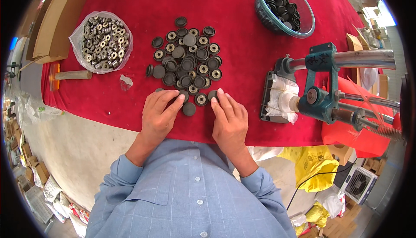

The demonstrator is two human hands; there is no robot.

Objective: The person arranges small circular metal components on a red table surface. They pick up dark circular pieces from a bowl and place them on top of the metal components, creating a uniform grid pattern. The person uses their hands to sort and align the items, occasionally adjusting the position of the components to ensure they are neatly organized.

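Note:
A pile of black round caps (187, 64) spreads over the red cloth in front of me, several with metal bearings (201, 99) seated in them. At the pile's near edge, my left hand (160, 114) has its thumb and index finger closed at the rim of a black cap (184, 95). Another dark cap partly shows behind its fingers. On the right side of the edge, my right hand (230, 119) pinches a second black cap (212, 95) between thumb and index finger. A loose cap (189, 109) lies between the hands, nearer to me.
A clear bag of bearings (104, 43) sits at left, near a wooden-handled hammer (73, 75) and a cardboard box (60, 19). A bowl of black caps (284, 8) stands far right. The green hand press (320, 86) rises at right, its base wrapped in white plastic.

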